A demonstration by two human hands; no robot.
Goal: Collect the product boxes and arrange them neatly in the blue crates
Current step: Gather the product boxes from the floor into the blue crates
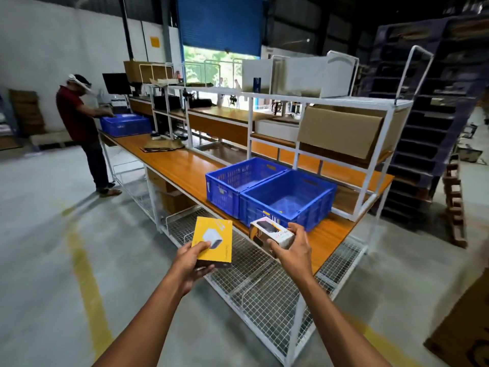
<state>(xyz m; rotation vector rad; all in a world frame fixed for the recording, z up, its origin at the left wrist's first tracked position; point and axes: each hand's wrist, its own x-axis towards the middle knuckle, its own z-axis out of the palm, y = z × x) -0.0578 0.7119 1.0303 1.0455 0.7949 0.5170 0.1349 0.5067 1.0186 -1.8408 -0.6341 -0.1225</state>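
My left hand (191, 263) grips a flat yellow product box (214, 238) with a white item printed on its face. In my right hand (292, 249) is a smaller white box (272, 233) with a dark picture, held by its near end. Both boxes hover in front of the orange worktable (180, 165), short of its front edge. Two blue crates stand side by side on that table: a slotted one (232, 181) on the left and a solid-walled one (288, 201) on the right. Neither crate shows anything inside.
A white wire-mesh shelf (254, 284) runs under the table. White shelving (280, 123) with a large cardboard box (341, 131) rises behind the crates. Another person (79, 123) stands at the far left by a third blue crate (124, 124). Dark pallets (428, 115) are stacked right.
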